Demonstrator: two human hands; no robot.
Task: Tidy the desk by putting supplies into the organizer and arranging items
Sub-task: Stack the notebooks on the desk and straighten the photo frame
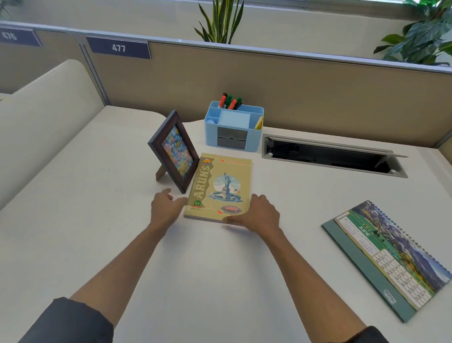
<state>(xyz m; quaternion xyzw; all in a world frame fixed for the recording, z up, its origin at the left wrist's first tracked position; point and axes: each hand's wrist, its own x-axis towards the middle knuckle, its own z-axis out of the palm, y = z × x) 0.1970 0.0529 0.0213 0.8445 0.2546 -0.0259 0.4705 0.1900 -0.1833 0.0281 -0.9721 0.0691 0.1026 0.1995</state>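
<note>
A tan notebook [220, 189] with a statue picture lies flat on the white desk [215, 274]. My right hand [260, 214] grips its near right corner, thumb on the cover. At the notebook's near left edge, my left hand [165, 207] rests with fingers apart, touching or almost touching it. Behind the notebook stands a light blue organizer [252, 136] holding several markers [229, 101], a sticky-note pad and yellow notes. A dark-framed picture [174, 151] stands upright just left of the notebook.
A green desk calendar [389, 259] lies flat at the right. An open cable tray [331, 156] is cut into the desk behind it. A beige partition [301, 91] closes the back, with plants beyond. A cream divider [40, 127] rises on the left.
</note>
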